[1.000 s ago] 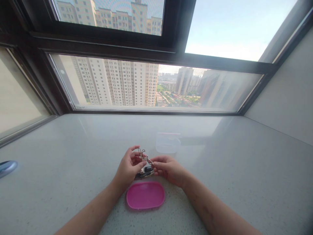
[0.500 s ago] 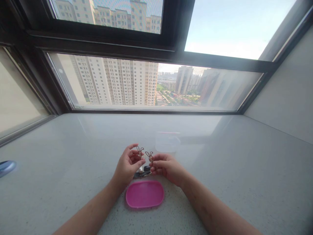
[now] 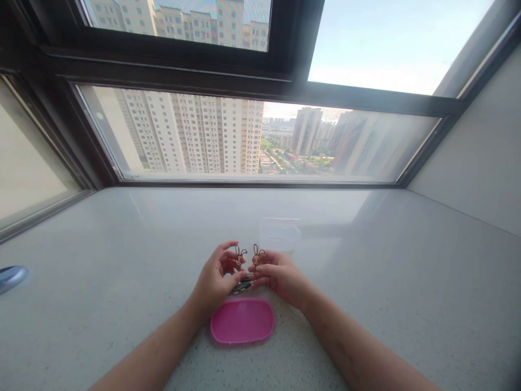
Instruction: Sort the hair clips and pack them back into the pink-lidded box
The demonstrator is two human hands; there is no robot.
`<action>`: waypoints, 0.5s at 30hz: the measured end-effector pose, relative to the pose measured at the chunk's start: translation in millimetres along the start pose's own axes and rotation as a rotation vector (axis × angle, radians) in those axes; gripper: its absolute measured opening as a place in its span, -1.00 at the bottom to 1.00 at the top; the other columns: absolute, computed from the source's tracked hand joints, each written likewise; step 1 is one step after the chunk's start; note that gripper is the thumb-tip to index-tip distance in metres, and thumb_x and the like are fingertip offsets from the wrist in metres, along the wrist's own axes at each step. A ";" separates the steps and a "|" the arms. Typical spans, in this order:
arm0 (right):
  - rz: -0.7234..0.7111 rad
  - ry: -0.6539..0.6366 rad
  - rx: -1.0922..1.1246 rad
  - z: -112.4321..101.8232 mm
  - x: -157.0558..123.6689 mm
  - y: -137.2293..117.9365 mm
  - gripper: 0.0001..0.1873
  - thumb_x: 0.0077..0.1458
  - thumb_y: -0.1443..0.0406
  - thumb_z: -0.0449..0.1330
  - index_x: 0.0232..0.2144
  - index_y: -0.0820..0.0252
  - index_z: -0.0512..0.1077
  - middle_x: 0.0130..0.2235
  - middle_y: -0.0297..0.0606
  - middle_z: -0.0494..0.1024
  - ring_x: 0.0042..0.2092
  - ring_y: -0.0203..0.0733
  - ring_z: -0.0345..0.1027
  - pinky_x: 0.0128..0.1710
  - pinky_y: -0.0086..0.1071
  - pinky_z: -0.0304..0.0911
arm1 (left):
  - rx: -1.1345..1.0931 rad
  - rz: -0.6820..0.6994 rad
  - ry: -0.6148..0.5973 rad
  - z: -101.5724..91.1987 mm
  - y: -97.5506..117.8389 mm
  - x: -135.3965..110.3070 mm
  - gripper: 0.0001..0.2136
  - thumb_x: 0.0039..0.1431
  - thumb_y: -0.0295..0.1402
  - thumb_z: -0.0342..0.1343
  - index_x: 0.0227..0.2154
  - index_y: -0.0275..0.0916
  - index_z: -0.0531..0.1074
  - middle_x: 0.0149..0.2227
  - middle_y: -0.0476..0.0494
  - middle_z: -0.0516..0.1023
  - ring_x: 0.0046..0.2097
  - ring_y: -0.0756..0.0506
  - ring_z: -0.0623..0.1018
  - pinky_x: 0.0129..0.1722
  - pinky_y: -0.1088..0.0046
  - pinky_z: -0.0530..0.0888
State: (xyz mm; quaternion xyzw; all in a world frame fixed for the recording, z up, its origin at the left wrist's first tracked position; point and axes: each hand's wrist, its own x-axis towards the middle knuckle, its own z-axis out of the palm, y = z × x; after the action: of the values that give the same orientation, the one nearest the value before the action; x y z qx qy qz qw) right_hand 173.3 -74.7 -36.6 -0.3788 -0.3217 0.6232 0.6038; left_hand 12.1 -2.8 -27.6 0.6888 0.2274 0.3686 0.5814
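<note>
My left hand pinches a small rabbit-shaped wire clip and holds it upright. My right hand pinches a second rabbit-shaped wire clip right beside the first, the two a small gap apart. Both hands hover low over the pale counter. Under the fingers lie a few small dark and metallic items, partly hidden. A pink oval lid lies flat just in front of the hands.
A clear plastic container stands just behind the hands. A blue-grey object pokes in at the left edge. The dark-framed window runs along the back, and a grey wall closes the right side.
The two wire clips, touching one second ago, have been pulled apart and now stand upright side by side. Both hands shifted slightly to the right.
</note>
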 end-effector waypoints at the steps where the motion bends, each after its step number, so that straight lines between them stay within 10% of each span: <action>1: -0.001 -0.006 -0.009 0.5 -0.2 -0.1 -0.75 -0.18 0.43 0.26 -0.36 0.32 0.35 -0.36 -0.17 0.52 -0.39 -0.24 0.44 -0.39 -0.40 0.33 | -0.001 0.001 -0.002 0.0 0.0 -0.1 -0.49 -0.04 -0.47 0.15 0.00 -0.17 0.15 -0.30 -0.07 0.40 -0.32 -0.04 0.48 -0.27 0.37 0.43; 15: 0.009 -0.016 -0.046 5.0 -2.4 -2.0 -0.75 -0.14 0.31 0.26 -0.35 0.29 0.35 -0.38 -0.19 0.52 -0.46 -0.27 0.42 -0.45 -0.41 0.30 | 0.031 0.010 -0.025 -0.1 0.8 -0.2 -0.50 -0.04 -0.46 0.15 0.00 -0.16 0.17 -0.32 -0.04 0.40 -0.32 -0.02 0.45 -0.32 0.45 0.40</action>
State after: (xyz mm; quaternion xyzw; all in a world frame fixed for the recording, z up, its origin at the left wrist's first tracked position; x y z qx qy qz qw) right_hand 170.0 -76.7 -32.2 -0.3892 -0.3389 0.6215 0.5894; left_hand 11.8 -3.0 -26.9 0.7034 0.2225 0.3592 0.5715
